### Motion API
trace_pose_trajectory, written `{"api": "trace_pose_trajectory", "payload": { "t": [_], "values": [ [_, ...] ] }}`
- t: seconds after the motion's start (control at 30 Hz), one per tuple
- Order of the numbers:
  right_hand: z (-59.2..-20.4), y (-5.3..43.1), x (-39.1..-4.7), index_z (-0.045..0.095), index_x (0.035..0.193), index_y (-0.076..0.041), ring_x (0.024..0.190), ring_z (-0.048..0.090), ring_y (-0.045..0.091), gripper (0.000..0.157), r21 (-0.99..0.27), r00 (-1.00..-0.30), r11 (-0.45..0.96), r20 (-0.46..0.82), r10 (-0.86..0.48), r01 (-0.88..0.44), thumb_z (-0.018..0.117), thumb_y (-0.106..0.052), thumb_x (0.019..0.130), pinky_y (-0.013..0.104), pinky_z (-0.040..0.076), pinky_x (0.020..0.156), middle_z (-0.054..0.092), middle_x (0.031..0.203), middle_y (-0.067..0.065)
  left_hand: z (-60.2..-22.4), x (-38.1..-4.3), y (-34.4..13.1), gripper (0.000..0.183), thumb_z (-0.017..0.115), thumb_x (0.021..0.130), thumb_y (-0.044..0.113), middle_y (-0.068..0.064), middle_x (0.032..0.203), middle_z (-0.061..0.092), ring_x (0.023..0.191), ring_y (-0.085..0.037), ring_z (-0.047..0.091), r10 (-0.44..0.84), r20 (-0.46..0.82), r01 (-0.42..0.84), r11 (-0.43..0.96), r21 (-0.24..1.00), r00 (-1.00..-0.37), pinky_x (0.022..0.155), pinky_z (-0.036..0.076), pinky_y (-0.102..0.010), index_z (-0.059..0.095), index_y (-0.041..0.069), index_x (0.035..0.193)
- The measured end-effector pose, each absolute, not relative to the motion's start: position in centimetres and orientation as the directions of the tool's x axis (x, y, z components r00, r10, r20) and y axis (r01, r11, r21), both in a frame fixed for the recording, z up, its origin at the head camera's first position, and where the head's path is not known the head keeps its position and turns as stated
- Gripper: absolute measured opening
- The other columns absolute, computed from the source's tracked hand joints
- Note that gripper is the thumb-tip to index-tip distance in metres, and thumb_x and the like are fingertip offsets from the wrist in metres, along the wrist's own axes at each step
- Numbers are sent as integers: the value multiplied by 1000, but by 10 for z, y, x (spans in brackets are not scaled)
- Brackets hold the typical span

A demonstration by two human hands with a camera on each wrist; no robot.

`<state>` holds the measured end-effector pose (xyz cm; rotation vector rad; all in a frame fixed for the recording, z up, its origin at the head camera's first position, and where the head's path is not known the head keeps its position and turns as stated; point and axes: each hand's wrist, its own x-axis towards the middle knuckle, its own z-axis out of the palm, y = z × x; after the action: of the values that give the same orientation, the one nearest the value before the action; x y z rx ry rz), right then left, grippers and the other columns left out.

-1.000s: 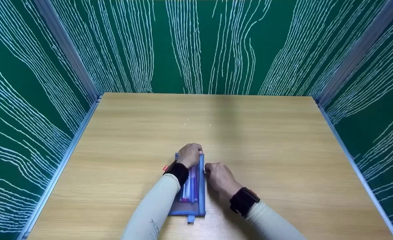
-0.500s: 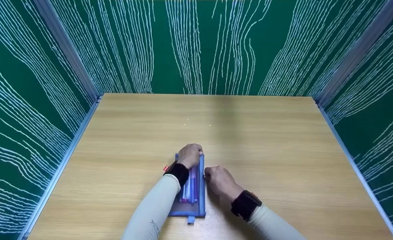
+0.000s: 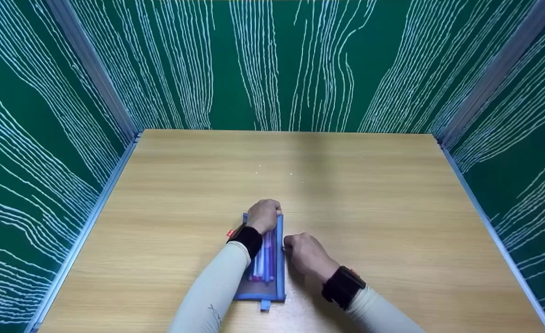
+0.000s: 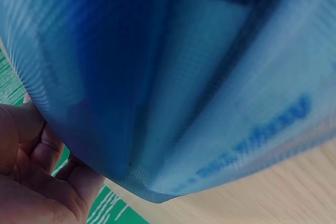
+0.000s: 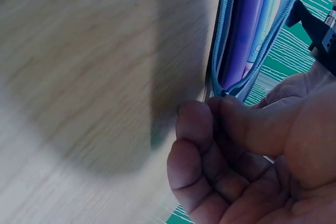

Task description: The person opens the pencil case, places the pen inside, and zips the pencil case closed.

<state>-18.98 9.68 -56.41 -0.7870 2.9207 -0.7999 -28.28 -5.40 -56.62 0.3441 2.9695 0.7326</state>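
Observation:
A blue mesh zip pencil case (image 3: pixel 280 277) lies lengthwise on the table, with several markers (image 3: pixel 268 263) showing through it. My left hand (image 3: pixel 263 215) grips its far end; in the left wrist view, the fingers (image 4: pixel 79 182) hold the edge of the case beside the large blue mesh surface. Along the right side, my right hand (image 3: pixel 308 254) pinches the zip pull, mostly hidden by thumb and forefinger. In the right wrist view, the zip's teeth (image 5: pixel 224 14) stand apart, and a purple marker (image 5: pixel 244 30) shows in the gap, which narrows to a point at my fingertips.
The wooden table (image 3: pixel 393 208) spreads around the case. Green walls (image 3: pixel 291 64) with white wavy lines rise at the back and both sides. Tiny white specks dot the table beyond the hands. A small blue tab (image 3: pixel 265 305) sticks out at the case's near end.
My right hand has slid a little toward me along the case's right edge, still pinching the zip pull. The left hand and the case stay almost where they were.

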Motion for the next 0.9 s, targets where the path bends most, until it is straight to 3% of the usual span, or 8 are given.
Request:
{"api": "trace_pose_trajectory", "payload": {
  "t": [0.27, 0.57, 0.9],
  "values": [
    [-563, 98, -184, 58, 69, -8, 56, 53, 15, 24, -482, -867, 743, 78, -493, -465, 57, 16, 75, 31, 47, 51, 55, 62, -2, -568, -285, -53, 10, 72, 94, 20, -6, 91, 75, 90, -28, 70, 217, -20, 181, 860, 476, -976, 77, 55, -44, 77, 14, 87],
    [-564, 99, -179, 59, 69, -7, 53, 48, 10, 25, -522, -868, 728, 49, -494, -444, 52, 17, 74, 27, 44, 47, 48, 59, -6, -566, -283, -53, 10, 71, 93, 18, -6, 89, 74, 87, -27, 69, 216, -21, 181, 864, 470, -976, 75, 54, -42, 77, 14, 87],
    [-562, 100, -175, 53, 64, -9, 52, 46, 9, 26, -487, -835, 703, 110, -539, -518, 59, 12, 77, 27, 43, 48, 44, 56, -7, -565, -283, -53, 9, 72, 93, 19, -7, 92, 74, 89, -27, 69, 209, -39, 166, 861, 481, -977, 78, 54, -44, 76, 14, 87]
  ]
}}
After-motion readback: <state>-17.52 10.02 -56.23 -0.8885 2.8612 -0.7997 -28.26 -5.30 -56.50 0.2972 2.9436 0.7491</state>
